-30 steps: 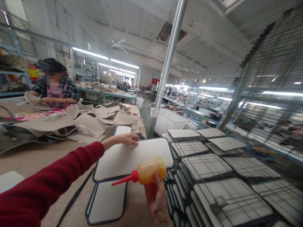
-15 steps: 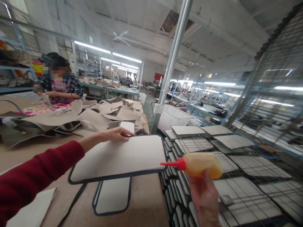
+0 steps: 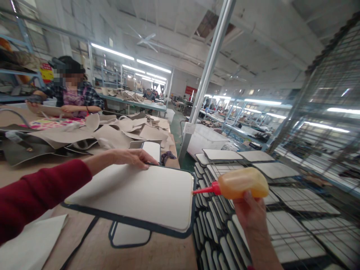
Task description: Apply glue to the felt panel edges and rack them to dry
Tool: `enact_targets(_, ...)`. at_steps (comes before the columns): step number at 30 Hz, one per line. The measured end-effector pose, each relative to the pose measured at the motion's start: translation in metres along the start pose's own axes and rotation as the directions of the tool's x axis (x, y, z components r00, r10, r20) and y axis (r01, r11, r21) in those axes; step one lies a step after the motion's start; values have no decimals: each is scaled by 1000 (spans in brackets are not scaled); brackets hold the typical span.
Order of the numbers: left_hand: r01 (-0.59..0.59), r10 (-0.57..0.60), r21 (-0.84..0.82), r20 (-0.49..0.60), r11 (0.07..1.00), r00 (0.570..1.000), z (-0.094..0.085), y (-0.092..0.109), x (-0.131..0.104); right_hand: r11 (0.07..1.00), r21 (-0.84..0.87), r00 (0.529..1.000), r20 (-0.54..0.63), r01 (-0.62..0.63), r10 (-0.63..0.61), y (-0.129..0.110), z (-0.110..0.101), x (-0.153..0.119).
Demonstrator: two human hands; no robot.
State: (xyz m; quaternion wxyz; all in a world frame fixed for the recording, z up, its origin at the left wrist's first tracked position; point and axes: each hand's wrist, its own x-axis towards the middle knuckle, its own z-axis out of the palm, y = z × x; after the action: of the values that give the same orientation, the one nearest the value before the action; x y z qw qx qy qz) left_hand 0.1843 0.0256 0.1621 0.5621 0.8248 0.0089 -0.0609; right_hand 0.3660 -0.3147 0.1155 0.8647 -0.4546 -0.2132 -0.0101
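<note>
My left hand (image 3: pixel 137 157) pinches the far edge of a large pale panel (image 3: pixel 135 195) with a dark border and rounded corners, holding it above the wooden table (image 3: pixel 165 251). In my right hand (image 3: pixel 250 210) is a squeeze bottle (image 3: pixel 243 183) of yellowish liquid, lying sideways. Its red nozzle (image 3: pixel 206 188) points left, with the tip at the panel's right edge. A thin shiny line runs along that edge. Partly hidden under the panel, a smaller dark-edged piece (image 3: pixel 131 235) rests on the table.
Wire racks (image 3: pixel 295 198) at the right bear several dark-edged panels. Loose beige pieces (image 3: pixel 112 137) are heaped at the far left, before a seated person (image 3: pixel 73 93) handling material. A metal post (image 3: pixel 206 75) and a white bin (image 3: pixel 205 138) stand beyond the table. A dark strap hangs below the panel.
The panel has turned and tilted, its right end now lower and nearer. The bottle has risen slightly, its nozzle tip staying at the panel's right edge. The other person's hands have moved apart.
</note>
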Motion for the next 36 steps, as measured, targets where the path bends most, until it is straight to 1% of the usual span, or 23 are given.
enact_targets(3, 81, -72, -96, 91, 992, 993, 1, 5, -3, 1000, -10, 1000, -29, 10, -10, -1, -3, -5)
enact_targets(6, 109, -99, -160, 65, 981, 993, 0, 7, -5, 1000, -2, 998, -58, -16, 16, -2, -6, -11)
enact_targets(8, 123, -114, -183, 57, 976, 992, -1, 4, -5, 1000, -7, 998, -57, -29, 28, -3, -8, -14)
enact_targets(13, 145, -142, -256, 33, 956, 989, -4, -3, -6, 1000, -26, 999, -37, 3, -4, -5, -9, -21)
enact_targets(16, 143, -140, -296, 32, 944, 990, -4, -4, -8, 1000, -25, 1000, -20, 15, -15, -5, -9, -25)
enact_targets(19, 139, -140, -312, 19, 940, 990, -3, -4, -11, 998, -37, 998, -48, 43, -44, -5, -10, -28)
enact_targets(22, 135, -148, -309, -18, 941, 989, -3, -6, -13, 997, -51, 997, -57, 51, -54, -4, -13, -30)
enact_targets(27, 132, -144, -314, -17, 940, 989, -3, -14, -15, 990, -94, 990, -79, 108, -115, 0, -20, -34)
enact_targets(29, 132, -150, -306, -36, 943, 988, -2, -18, -15, 989, -92, 988, -92, 118, -126, 1, -22, -36)
enact_targets(33, 141, -174, -304, -85, 942, 981, -2, -28, -14, 987, -71, 980, -128, 147, -155, 3, -20, -44)
enact_targets(36, 135, -175, -322, -96, 937, 980, 0, -38, -13, 979, -72, 965, -168, 193, -203, 4, -13, -51)
